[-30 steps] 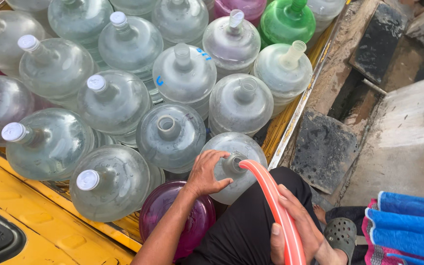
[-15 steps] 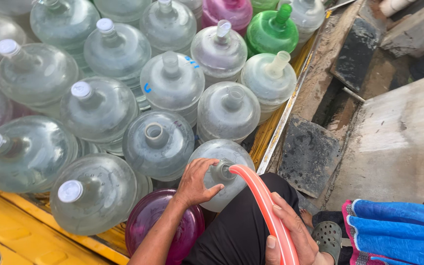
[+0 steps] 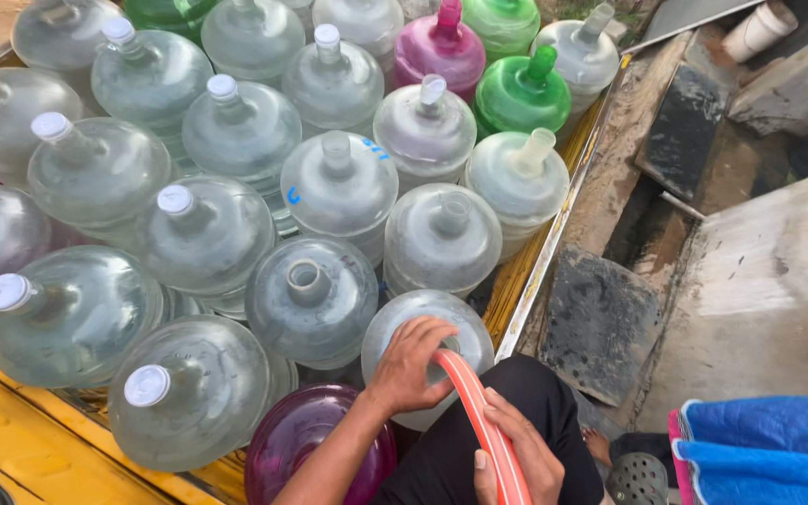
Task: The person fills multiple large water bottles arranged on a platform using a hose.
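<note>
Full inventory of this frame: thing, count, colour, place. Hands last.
clear jugs: more than a dozen, clear or greyish, packed upright on the yellow bed; some white-capped, some open-necked
green jugs: at least two, top centre-right
pink jugs: two, one top centre, one at the bottom beside the left forearm
orange hose: one, runs from the bottom edge up to the nearest clear jug's neck
yellow bed: one, lower left, under the jugs
dark slabs: two, along the muddy channel at right
blue cloth: one, bottom right
white cup: one, top right
left hand: on the nearest jug's neck, at the hose end
right hand: grips the hose lower down
</note>
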